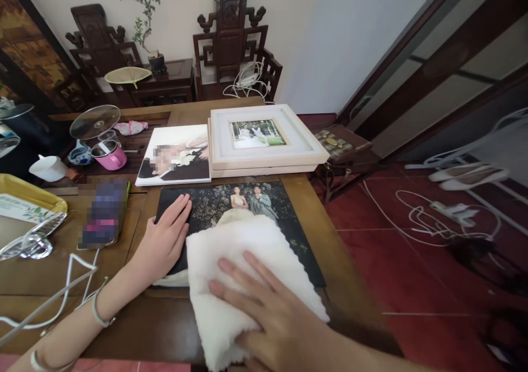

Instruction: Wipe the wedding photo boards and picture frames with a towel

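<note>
A dark photo album or photo panel [206, 201], printed with two people in formal wear, lies flat near the table's front edge. My left hand [167, 240] rests on its left side, fingers stretched out, holding nothing. A white fluffy cloth [210, 251] covers the panel's middle and lower part and hangs toward me. My right hand [264, 306] presses down on this cloth with fingers spread; its thumb is at a bunched fold, keeping hold of the cloth. Beneath the cloth, the panel's lower part is hidden.
Behind the panel are a white-covered photo book [173, 154] and stacked cream picture frames [268, 154]. To the left are a phone [105, 212], white cables [68, 284], a yellow tray [33, 193], a pink cup [109, 154] and a white cup [47, 168]. Red floor tiles lie right.
</note>
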The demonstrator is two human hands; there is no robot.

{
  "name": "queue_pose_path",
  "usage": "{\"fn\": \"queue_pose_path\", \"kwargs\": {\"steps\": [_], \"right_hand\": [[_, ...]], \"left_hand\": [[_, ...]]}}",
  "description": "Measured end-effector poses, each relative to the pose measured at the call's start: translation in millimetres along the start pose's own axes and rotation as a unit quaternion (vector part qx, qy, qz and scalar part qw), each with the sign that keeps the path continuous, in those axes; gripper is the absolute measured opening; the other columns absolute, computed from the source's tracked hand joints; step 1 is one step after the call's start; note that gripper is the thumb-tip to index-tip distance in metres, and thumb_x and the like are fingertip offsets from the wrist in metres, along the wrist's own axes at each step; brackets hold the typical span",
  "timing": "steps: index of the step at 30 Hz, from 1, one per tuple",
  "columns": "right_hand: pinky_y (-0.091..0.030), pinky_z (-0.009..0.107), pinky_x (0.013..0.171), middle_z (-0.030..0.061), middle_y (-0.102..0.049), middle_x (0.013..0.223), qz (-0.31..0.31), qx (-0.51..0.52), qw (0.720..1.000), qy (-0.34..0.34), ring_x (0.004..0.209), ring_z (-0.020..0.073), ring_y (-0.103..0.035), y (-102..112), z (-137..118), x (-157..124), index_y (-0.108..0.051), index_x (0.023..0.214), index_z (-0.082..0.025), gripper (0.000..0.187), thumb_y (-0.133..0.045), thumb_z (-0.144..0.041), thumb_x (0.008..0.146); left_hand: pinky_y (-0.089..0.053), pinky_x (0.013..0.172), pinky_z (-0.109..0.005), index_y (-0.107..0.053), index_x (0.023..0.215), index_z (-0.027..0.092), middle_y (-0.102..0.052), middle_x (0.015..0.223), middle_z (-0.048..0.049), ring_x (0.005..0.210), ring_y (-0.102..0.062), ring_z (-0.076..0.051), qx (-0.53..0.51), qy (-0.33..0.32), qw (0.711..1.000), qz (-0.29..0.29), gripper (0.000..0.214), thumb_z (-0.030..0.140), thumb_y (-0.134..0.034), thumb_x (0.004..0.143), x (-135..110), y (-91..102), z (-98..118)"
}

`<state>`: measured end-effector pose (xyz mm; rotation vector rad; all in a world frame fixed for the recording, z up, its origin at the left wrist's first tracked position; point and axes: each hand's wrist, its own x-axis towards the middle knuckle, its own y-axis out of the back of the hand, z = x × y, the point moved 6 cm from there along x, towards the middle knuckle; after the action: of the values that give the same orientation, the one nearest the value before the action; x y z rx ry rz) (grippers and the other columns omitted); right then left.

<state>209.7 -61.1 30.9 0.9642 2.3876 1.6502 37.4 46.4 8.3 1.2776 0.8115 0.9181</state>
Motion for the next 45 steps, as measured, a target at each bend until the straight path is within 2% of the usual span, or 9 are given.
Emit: {"fn": "queue_pose_path", "kwargs": {"steps": [3, 8, 12, 18, 23, 30, 36, 40, 45], "right_hand": [[-0.015, 0.057, 0.117, 0.0056, -0.050, 0.143, 0.008, -0.003, 1.000, -0.001, 0.141, 0.0289, -0.029, 4, 13, 4, -0.070, 0.087, -0.020, 0.015, -0.056, -0.023, 0.082], [-0.025, 0.056, 0.114, 0.0105, -0.053, 0.140, 0.069, -0.033, 0.995, -0.067, 0.137, 0.0275, -0.037, 21, 75, 34, -0.069, 0.101, -0.018, 0.024, -0.052, -0.016, 0.084], [-0.024, 0.059, 0.112, 0.0127, -0.042, 0.148, 0.065, -0.067, 0.990, -0.103, 0.142, 0.0325, -0.026, 27, 102, 55, -0.070, 0.101, -0.016, 0.025, -0.052, -0.017, 0.085], [-0.009, 0.067, 0.112, 0.0061, -0.042, 0.149, -0.005, -0.021, 0.998, -0.056, 0.144, 0.0347, -0.018, 8, 54, 40, -0.074, 0.099, -0.024, 0.027, -0.057, -0.016, 0.080], [-0.002, 0.065, 0.113, 0.0042, -0.037, 0.152, -0.036, 0.015, 0.999, 0.010, 0.144, 0.0365, -0.016, -6, 2, 11, -0.073, 0.078, -0.022, 0.012, -0.062, -0.028, 0.080], [-0.013, 0.057, 0.117, 0.0081, -0.035, 0.153, 0.007, -0.030, 0.999, -0.035, 0.145, 0.0315, -0.015, 8, 47, 24, -0.071, 0.097, -0.019, 0.021, -0.059, -0.032, 0.086], [-0.017, 0.066, 0.111, 0.0138, -0.040, 0.150, -0.005, -0.091, 0.994, -0.065, 0.142, 0.0384, -0.020, 19, 89, 63, -0.067, 0.114, -0.017, 0.030, -0.056, -0.031, 0.090], [-0.015, 0.066, 0.111, 0.0140, -0.040, 0.149, -0.009, -0.073, 0.996, -0.046, 0.143, 0.0378, -0.017, 12, 76, 59, -0.068, 0.113, -0.018, 0.030, -0.057, -0.018, 0.085], [-0.013, 0.065, 0.112, 0.0116, -0.040, 0.150, -0.006, -0.013, 1.000, 0.006, 0.143, 0.0376, -0.015, -1, 24, 21, -0.073, 0.088, -0.020, 0.014, -0.062, -0.021, 0.079]], "left_hand": [[-0.047, 0.093, -0.048, -0.030, 0.148, 0.015, -0.027, 0.157, -0.0121, 0.144, -0.027, -0.025, 0.002, -0.003, 1.000, 0.003, 0.050, 0.025, -0.020, 0.100, 0, 0.0, 0], [-0.047, 0.093, -0.047, -0.031, 0.148, 0.017, -0.030, 0.156, -0.0128, 0.143, -0.029, -0.026, -0.001, -0.005, 1.000, 0.008, 0.050, 0.025, -0.022, 0.100, 0, 0.7, 0], [-0.047, 0.092, -0.045, -0.030, 0.149, 0.018, -0.030, 0.156, -0.0119, 0.143, -0.030, -0.025, -0.003, -0.004, 1.000, 0.009, 0.050, 0.025, -0.022, 0.100, 0, 1.8, 0], [-0.048, 0.092, -0.046, -0.030, 0.149, 0.020, -0.031, 0.156, -0.0111, 0.143, -0.030, -0.026, -0.007, 0.002, 1.000, 0.008, 0.050, 0.024, -0.023, 0.099, 0, 1.3, -1], [-0.047, 0.092, -0.046, -0.028, 0.149, 0.020, -0.027, 0.157, -0.0112, 0.144, -0.027, -0.026, -0.010, -0.003, 1.000, -0.005, 0.051, 0.022, -0.023, 0.099, 0, 0.8, 1], [-0.046, 0.093, -0.048, -0.030, 0.148, 0.018, -0.029, 0.156, -0.0120, 0.143, -0.029, -0.026, -0.006, 0.004, 1.000, -0.003, 0.050, 0.025, -0.022, 0.100, 0, 0.3, 0], [-0.047, 0.093, -0.044, -0.029, 0.149, 0.020, -0.030, 0.156, -0.0110, 0.143, -0.030, -0.025, -0.013, -0.009, 1.000, 0.017, 0.050, 0.025, -0.023, 0.100, -1, -0.2, -1], [-0.047, 0.093, -0.042, -0.025, 0.151, 0.023, -0.031, 0.156, -0.0103, 0.142, -0.031, -0.026, -0.015, -0.011, 1.000, 0.025, 0.052, 0.023, -0.026, 0.099, 0, 0.9, -1], [-0.047, 0.093, -0.047, -0.026, 0.151, 0.022, -0.029, 0.156, -0.0110, 0.143, -0.030, -0.027, -0.011, -0.007, 1.000, 0.005, 0.052, 0.021, -0.024, 0.099, 0, 1.2, 1]]}}
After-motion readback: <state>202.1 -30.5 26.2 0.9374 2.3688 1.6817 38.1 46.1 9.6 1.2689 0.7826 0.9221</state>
